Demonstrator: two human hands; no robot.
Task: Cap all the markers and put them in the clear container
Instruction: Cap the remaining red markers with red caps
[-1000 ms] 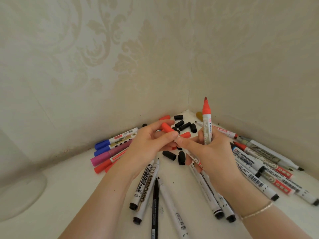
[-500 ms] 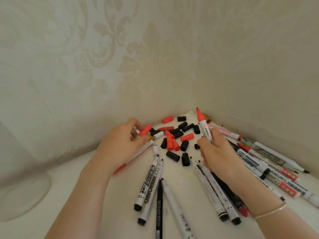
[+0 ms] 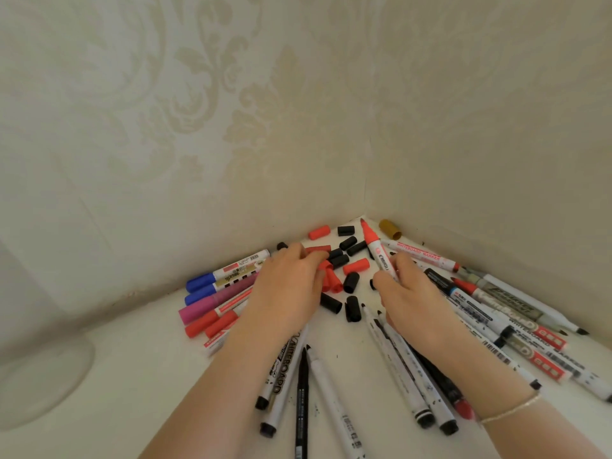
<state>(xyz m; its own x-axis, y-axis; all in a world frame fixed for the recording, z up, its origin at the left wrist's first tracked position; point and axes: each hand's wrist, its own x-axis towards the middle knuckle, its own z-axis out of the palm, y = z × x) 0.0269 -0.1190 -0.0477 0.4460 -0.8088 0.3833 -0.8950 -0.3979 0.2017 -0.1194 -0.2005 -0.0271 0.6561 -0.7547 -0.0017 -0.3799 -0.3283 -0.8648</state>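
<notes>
1. Nearest, several uncapped white markers [image 3: 284, 376] lie fanned out on the white surface [image 3: 149, 385], between the two forearms.
2. At the near left edge stands the clear container [image 3: 39, 385], well apart from the pens.
3. The left hand [image 3: 286, 286] lies palm down over the loose caps, fingers bent onto a red cap [image 3: 318, 250]; whether it grips it cannot be told.
4. The right hand [image 3: 412, 293] holds a red-tipped marker [image 3: 377, 250], uncapped and tilted, tip pointing to the far corner.
5. Left of the left hand lie capped blue, pink and red markers [image 3: 212, 303].
6. Farthest, black and red caps [image 3: 351, 281] are scattered in the corner by the wallpapered walls [image 3: 231, 127].
</notes>
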